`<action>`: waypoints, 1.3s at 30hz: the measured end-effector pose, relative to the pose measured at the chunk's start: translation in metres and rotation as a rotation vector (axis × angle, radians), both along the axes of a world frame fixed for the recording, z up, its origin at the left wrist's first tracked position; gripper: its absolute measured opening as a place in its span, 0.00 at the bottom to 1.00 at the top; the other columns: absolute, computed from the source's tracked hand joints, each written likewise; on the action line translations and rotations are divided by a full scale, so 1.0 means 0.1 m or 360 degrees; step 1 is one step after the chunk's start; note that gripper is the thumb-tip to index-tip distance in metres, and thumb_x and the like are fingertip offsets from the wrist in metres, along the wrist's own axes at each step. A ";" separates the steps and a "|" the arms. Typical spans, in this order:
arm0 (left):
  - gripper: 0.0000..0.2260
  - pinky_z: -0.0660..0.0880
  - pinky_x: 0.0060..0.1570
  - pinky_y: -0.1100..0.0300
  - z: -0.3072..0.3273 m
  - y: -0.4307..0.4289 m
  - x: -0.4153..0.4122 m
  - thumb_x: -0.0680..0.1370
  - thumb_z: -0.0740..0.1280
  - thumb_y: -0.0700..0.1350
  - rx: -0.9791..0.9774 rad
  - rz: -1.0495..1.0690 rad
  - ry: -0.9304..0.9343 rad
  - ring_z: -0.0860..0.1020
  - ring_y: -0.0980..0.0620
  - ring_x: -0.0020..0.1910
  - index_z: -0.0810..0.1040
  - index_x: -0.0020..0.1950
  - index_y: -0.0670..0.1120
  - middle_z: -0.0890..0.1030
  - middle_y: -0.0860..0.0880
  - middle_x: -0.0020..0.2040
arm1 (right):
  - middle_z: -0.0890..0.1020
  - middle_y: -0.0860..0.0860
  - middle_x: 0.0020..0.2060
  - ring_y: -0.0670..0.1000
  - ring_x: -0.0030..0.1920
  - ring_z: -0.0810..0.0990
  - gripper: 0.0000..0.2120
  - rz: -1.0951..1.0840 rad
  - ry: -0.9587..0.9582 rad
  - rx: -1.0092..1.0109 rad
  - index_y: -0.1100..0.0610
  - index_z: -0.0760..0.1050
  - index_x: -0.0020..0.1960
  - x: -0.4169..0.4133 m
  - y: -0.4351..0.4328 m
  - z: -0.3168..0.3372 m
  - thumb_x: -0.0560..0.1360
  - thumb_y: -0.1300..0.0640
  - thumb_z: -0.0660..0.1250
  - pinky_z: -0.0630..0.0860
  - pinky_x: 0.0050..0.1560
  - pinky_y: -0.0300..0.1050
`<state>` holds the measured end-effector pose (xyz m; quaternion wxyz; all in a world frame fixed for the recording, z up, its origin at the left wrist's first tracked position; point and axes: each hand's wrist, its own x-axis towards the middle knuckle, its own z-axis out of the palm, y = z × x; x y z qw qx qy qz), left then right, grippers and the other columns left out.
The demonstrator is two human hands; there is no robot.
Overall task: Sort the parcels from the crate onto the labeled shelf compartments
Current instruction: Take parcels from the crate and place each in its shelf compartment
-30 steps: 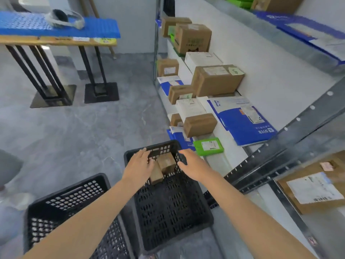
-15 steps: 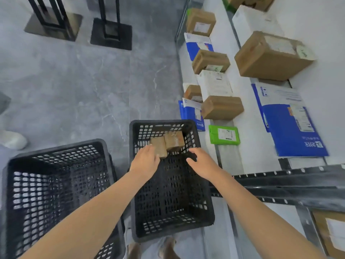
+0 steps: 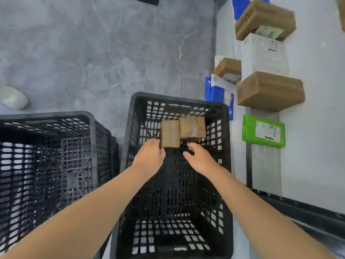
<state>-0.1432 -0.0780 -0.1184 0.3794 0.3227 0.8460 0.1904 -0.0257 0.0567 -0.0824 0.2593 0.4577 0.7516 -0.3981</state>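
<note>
We look down into a black perforated plastic crate [image 3: 130, 139] standing on a grey marbled floor [image 3: 84, 53]. Two small brown cardboard parcels lie side by side against its far wall and touch each other: the left parcel [image 3: 169, 133] sits a little nearer to us, and the taped right parcel [image 3: 192, 127] is beside it. Our left hand [image 3: 149, 156] is inside the crate with its fingertips against the near left corner of the left parcel; we cannot tell whether it truly grips the parcel or only touches it. Our right hand [image 3: 199, 157] hovers just short of the right parcel, thumb and fingers spread, holding nothing. The two hands are apart. A second black perforated crate [image 3: 46, 146] stands just to the left. On the right runs a white shelf [image 3: 317, 137], where a larger brown cardboard box [image 3: 270, 90], a flat green mailer with a white label [image 3: 263, 130], a white carton [image 3: 263, 55] and a blue and white envelope [image 3: 220, 94] lie. A white rounded object [image 3: 13, 97] sits on the floor at the far left.
</note>
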 end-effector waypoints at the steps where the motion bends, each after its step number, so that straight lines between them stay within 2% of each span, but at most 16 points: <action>1: 0.19 0.66 0.70 0.54 -0.15 0.04 0.00 0.83 0.58 0.45 -0.0041 0.0035 -0.0028 0.69 0.45 0.70 0.67 0.73 0.39 0.72 0.42 0.70 | 0.65 0.53 0.76 0.53 0.75 0.65 0.26 -0.0061 -0.0007 -0.0028 0.56 0.58 0.79 0.01 0.06 -0.19 0.83 0.51 0.59 0.63 0.73 0.47; 6: 0.22 0.68 0.67 0.55 -0.76 0.15 0.07 0.83 0.60 0.43 -0.0232 0.0261 -0.0146 0.71 0.45 0.69 0.63 0.77 0.43 0.69 0.43 0.73 | 0.65 0.54 0.76 0.56 0.74 0.66 0.27 -0.0192 -0.0053 -0.0107 0.57 0.58 0.79 -0.02 0.27 -1.04 0.83 0.49 0.59 0.66 0.72 0.50; 10: 0.23 0.69 0.62 0.58 -1.10 0.40 0.08 0.83 0.61 0.44 -0.0233 0.0464 -0.0196 0.71 0.46 0.69 0.63 0.77 0.45 0.69 0.44 0.74 | 0.69 0.55 0.73 0.56 0.70 0.70 0.25 -0.0334 0.0046 -0.0213 0.59 0.62 0.77 -0.12 0.37 -1.46 0.83 0.51 0.59 0.67 0.61 0.44; 14: 0.21 0.69 0.52 0.62 -1.37 0.74 0.10 0.82 0.61 0.43 -0.0069 0.0753 -0.0382 0.74 0.53 0.57 0.65 0.76 0.43 0.74 0.44 0.69 | 0.75 0.54 0.66 0.54 0.60 0.73 0.20 -0.0535 0.0136 -0.0339 0.57 0.70 0.72 -0.19 0.35 -1.70 0.82 0.54 0.57 0.67 0.55 0.43; 17: 0.20 0.71 0.45 0.62 -1.43 0.81 0.16 0.80 0.64 0.41 -0.0080 0.0879 -0.0409 0.74 0.51 0.53 0.68 0.72 0.41 0.77 0.45 0.62 | 0.75 0.53 0.68 0.55 0.65 0.74 0.20 -0.0589 0.0185 -0.0372 0.55 0.69 0.73 -0.14 0.29 -1.79 0.82 0.56 0.57 0.69 0.57 0.43; 19: 0.20 0.71 0.48 0.61 -1.37 0.73 0.23 0.79 0.66 0.41 -0.0118 0.0959 -0.0483 0.74 0.51 0.53 0.68 0.70 0.40 0.77 0.44 0.62 | 0.72 0.52 0.71 0.55 0.68 0.72 0.22 -0.0670 0.0203 -0.0433 0.54 0.65 0.76 -0.03 0.23 -1.81 0.83 0.56 0.56 0.69 0.60 0.44; 23: 0.22 0.73 0.55 0.60 -1.21 0.43 0.42 0.77 0.70 0.39 -0.0176 0.0934 -0.0573 0.75 0.52 0.55 0.71 0.70 0.41 0.78 0.46 0.62 | 0.73 0.51 0.72 0.54 0.66 0.75 0.20 -0.0863 0.0233 -0.0573 0.50 0.66 0.76 0.24 -0.01 -1.80 0.84 0.55 0.56 0.74 0.64 0.49; 27: 0.21 0.75 0.58 0.58 -1.08 0.23 0.51 0.76 0.72 0.38 -0.0165 0.1069 -0.0636 0.78 0.49 0.58 0.74 0.68 0.42 0.80 0.46 0.61 | 0.75 0.51 0.69 0.55 0.65 0.77 0.19 -0.0911 0.0291 -0.0584 0.49 0.69 0.74 0.41 -0.20 -1.67 0.83 0.53 0.58 0.75 0.65 0.55; 30: 0.19 0.74 0.57 0.59 -0.92 0.11 0.58 0.76 0.72 0.40 -0.0054 0.1177 -0.0635 0.78 0.51 0.58 0.74 0.66 0.44 0.80 0.49 0.59 | 0.77 0.51 0.67 0.55 0.64 0.77 0.17 -0.0940 0.0368 -0.0558 0.48 0.72 0.71 0.47 -0.26 -1.51 0.84 0.54 0.57 0.74 0.66 0.57; 34: 0.14 0.74 0.53 0.62 -0.59 -0.02 0.57 0.76 0.73 0.47 0.0084 0.1283 -0.0655 0.79 0.54 0.56 0.77 0.60 0.46 0.81 0.51 0.55 | 0.80 0.53 0.60 0.55 0.57 0.81 0.16 -0.0921 0.0450 -0.0489 0.45 0.75 0.63 0.50 -0.31 -1.18 0.84 0.60 0.53 0.79 0.60 0.57; 37: 0.12 0.76 0.59 0.56 -0.26 -0.10 0.53 0.76 0.73 0.49 0.0153 0.1274 -0.0714 0.80 0.54 0.55 0.78 0.58 0.48 0.82 0.52 0.54 | 0.81 0.54 0.54 0.55 0.52 0.83 0.12 -0.0922 0.0546 -0.0442 0.47 0.74 0.60 0.51 -0.33 -0.82 0.83 0.60 0.57 0.82 0.54 0.56; 39: 0.10 0.76 0.60 0.54 0.02 -0.14 0.52 0.76 0.72 0.48 0.0224 0.1267 -0.0753 0.80 0.54 0.54 0.78 0.55 0.50 0.82 0.52 0.54 | 0.81 0.55 0.52 0.54 0.50 0.83 0.10 -0.0925 0.0624 -0.0442 0.49 0.74 0.61 0.51 -0.35 -0.47 0.83 0.58 0.60 0.83 0.48 0.48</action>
